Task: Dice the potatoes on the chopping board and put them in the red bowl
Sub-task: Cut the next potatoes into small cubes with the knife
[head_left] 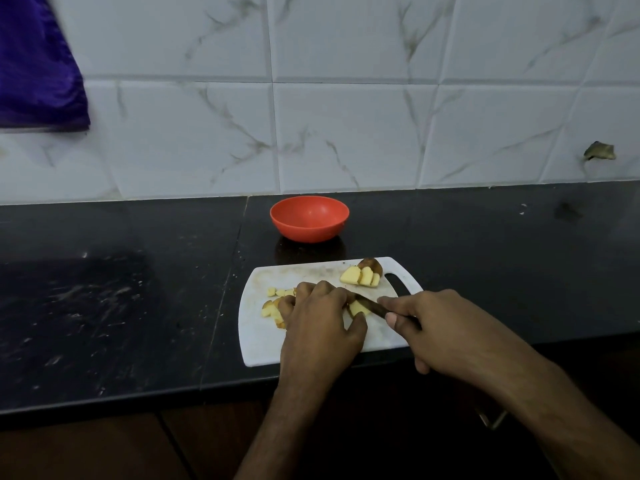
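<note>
**Dicing under way, red bowl not yet filled**

At the far left a purple cloth [38, 64] hangs against the marbled wall tiles [346, 133], above the dark countertop [104, 306]. Moving right, the white chopping board [263, 344] lies near the counter's front edge, and a few diced potato pieces [273, 308] sit on its left part, just beside the left hand [320, 323]. That hand's fingers are curled down over a potato piece [356, 308], with the thumb tucked against its near side, pinning it to the board. Behind the board, near the wall, the red bowl [309, 218] stands with nothing visible inside it.

Further right, a sliced potato half [362, 275] rests at the board's back edge beside the handle slot. The right hand [446, 327] grips the knife [372, 306] with fingers wrapped round the handle, the blade angled into the held piece, close to the left fingertips.

The step in hand appears to be cutting that piece into cubes. To do it well, the left fingertips should stay curled back from the edge (knuckles guiding the blade), cuts should be evenly spaced, and the piece should lie flat side down so it cannot roll.
</note>
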The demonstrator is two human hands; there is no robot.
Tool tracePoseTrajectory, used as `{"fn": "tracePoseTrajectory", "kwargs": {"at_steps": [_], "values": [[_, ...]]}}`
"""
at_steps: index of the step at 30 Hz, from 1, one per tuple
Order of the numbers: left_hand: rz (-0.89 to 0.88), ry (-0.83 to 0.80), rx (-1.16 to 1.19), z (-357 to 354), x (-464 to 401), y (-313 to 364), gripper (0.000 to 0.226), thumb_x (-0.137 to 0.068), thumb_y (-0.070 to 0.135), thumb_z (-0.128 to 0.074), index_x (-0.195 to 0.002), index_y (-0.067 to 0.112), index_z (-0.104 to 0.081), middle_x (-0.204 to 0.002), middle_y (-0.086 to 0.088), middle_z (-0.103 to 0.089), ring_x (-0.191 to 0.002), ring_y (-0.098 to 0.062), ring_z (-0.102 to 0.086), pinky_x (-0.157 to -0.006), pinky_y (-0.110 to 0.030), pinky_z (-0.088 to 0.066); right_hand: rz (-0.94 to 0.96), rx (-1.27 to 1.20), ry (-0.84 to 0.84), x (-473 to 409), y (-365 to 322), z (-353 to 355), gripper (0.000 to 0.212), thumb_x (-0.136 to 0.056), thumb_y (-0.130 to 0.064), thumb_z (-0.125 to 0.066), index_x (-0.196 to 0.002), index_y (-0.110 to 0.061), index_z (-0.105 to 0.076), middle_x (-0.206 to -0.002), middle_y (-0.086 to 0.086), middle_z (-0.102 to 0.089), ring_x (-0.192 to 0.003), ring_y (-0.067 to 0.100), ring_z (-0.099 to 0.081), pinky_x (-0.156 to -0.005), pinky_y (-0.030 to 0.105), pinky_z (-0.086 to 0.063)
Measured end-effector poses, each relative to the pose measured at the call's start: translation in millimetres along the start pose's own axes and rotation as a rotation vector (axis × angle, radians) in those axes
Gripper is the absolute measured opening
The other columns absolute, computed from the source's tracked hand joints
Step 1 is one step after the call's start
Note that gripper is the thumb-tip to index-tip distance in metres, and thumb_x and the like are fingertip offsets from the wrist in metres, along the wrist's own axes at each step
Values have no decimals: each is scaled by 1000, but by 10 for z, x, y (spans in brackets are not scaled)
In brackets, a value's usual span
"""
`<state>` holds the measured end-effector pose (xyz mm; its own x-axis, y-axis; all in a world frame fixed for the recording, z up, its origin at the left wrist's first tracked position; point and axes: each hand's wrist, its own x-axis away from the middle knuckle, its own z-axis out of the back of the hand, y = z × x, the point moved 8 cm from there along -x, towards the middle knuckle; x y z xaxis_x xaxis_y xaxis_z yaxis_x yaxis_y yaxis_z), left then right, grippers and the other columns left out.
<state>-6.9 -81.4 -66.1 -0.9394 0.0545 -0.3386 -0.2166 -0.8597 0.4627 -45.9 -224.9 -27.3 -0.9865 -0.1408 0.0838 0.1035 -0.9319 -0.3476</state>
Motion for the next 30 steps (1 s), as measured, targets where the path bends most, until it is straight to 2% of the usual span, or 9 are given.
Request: {"fn": "tracePoseTrajectory", "kwargs": {"at_steps": [4, 8, 12, 16, 20, 22, 26, 30], "values": [[2, 6, 2, -10, -9, -7, 32, -90, 49, -59, -118, 35, -66, -123, 16, -58, -121, -7, -36, -108, -41, -24, -4, 24, -48, -37, -73, 27, 36, -103, -39, -43, -138, -45, -51, -53, -9, -58, -52, 4, -66, -65, 20, -53], [15, 9, 3, -5, -9, -6, 32, -91, 48, -59, -119, 34, -66, -125, 16, -59, -122, -8, -36, -108, -42, -23, 9, 27, -174, -115, -116, 81, 37, -104, -36, -44, -141, -42, -50, -53, -9, -56, -40, 2, -56, -51, 16, -44], [17, -2, 2, -6, -7, -5, 34, -91, 50, -59, -122, 36, -63, -128, 15, -57, -126, -9, -35, -110, -44, -22, 9, 18, -222, 36, -15, 106, 40, -104, -38, -43, -143, -45, -45, -46, -6, -60, -43, 4, -58, -50, 16, -45], [13, -4, -16, -5, -9, 1, 37, -89, 52, -58, -123, 38, -61, -128, 15, -55, -127, -11, -34, -110, -45, -22, -5, 10, -226, 231, 70, 68, 39, -104, -38, -42, -143, -48, -44, -45, -17, -60, -47, 4, -63, -58, 16, -51], [26, -7, -5, 6, 1, -4, 36, -88, 52, -60, -121, 37, -61, -128, 15, -54, -127, -11, -34, -110, -44, -22, -16, 19, -218, 303, 73, 62, 38, -105, -38, -41, -142, -47, -45, -43, -34, -52, -44, -3, -59, -55, 13, -45], [21, -8, -4, 22, 18, -1, 37, -88, 52, -60, -122, 37, -61, -129, 15, -54, -127, -11, -34, -110, -44, -22, -23, 23, -200, 332, 63, 77, 39, -104, -40, -41, -142, -47, -44, -45, -30, -55, -46, -4, -60, -53, 12, -43], [6, 14, 49, 62, 45, -4, 38, -86, 53, -59, -120, 37, -58, -123, 18, -54, -123, -9, -34, -107, -42, -23, -20, -47, -56, 328, 35, 161, 38, -104, -43, -40, -141, -51, -43, -57, -6, -68, -40, 0, -58, -45, 12, -41], [5, -9, 85, 59, 44, -22, 32, -84, 48, -64, -113, 38, -56, -116, 19, -56, -120, -8, -35, -108, -42, -24, -46, -95, -11, 233, -36, 61, 39, -103, -44, -40, -142, -52, -41, -62, -1, -70, -35, 3, -54, -45, 17, -49]]}}
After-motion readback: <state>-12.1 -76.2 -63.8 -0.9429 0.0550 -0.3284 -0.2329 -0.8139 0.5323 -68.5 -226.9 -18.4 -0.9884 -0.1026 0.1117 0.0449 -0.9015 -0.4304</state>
